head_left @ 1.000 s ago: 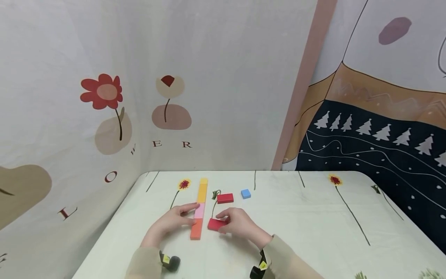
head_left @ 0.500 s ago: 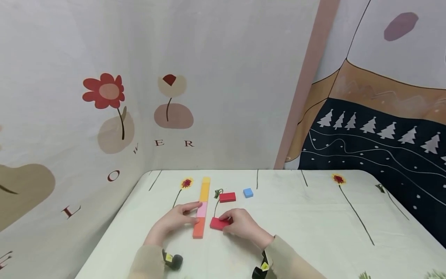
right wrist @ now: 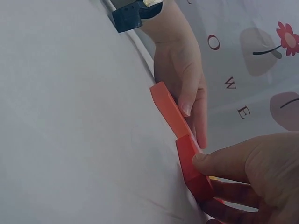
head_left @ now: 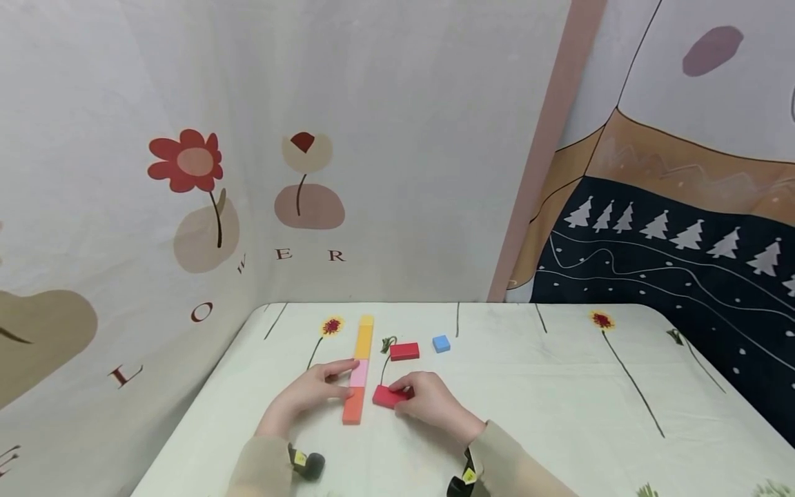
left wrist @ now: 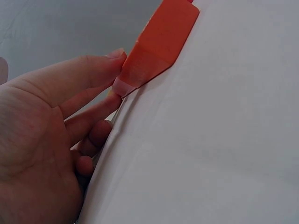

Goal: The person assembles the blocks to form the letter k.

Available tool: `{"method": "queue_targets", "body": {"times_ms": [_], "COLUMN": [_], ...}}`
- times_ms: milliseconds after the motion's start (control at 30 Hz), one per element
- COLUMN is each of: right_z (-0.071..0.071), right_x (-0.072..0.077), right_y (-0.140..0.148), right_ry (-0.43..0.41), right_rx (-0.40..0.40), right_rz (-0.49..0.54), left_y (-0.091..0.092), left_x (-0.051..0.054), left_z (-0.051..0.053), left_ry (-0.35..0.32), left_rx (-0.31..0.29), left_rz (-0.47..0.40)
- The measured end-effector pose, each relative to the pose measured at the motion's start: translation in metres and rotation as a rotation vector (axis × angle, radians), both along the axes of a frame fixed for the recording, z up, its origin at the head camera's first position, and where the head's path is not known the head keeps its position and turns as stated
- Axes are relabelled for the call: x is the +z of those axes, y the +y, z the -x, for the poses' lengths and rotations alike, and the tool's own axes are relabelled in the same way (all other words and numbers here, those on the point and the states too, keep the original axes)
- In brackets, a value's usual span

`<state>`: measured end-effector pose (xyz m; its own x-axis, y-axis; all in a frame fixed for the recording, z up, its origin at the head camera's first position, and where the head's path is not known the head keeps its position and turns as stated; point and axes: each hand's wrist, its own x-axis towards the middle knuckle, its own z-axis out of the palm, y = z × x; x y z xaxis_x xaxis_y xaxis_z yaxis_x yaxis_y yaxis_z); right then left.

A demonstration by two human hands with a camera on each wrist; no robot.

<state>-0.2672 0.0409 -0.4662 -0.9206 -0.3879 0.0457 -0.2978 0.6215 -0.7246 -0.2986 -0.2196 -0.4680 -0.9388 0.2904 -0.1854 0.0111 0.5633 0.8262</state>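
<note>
A straight row of flat blocks runs away from the person: an orange block (head_left: 352,407), a pink block (head_left: 358,373) and yellow ones (head_left: 364,342). My left hand (head_left: 310,391) touches the row's left side, its fingers at the pink block and the near orange one (left wrist: 159,37). To the right of the row, my right hand (head_left: 430,400) pinches a red block (head_left: 386,396) between thumb and fingers; the right wrist view shows the thumb on that red block (right wrist: 189,163). A small gap separates it from the row in the head view.
Another red block (head_left: 405,351) lies beyond the right hand, with a small blue block (head_left: 441,344) to its right. The cloth (head_left: 559,414) has printed flowers. Printed fabric walls (head_left: 404,172) stand behind and at the left.
The view has shifted slightly. Against the cloth, both hands and the blocks stay nearly where they were; the held red block has turned slightly.
</note>
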Motion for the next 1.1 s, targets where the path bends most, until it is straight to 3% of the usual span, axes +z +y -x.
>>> {"method": "queue_targets", "body": {"times_ms": [700,1100], "right_z": [0.0064,0.0094], "right_x": [-0.0025,-0.0004], "right_y": [-0.0062,-0.0093], "right_ry": [-0.013,0.012], "right_rx": [-0.039,-0.016], "right_rz": [-0.022,-0.011], "left_y": [0.0009,0.0014], "left_x": [-0.0009,-0.0014], "left_z": [0.0005,0.0012], "left_ry": [-0.012,-0.01], "left_rx": [0.009,0.014], "left_rz": [-0.021,-0.015]}}
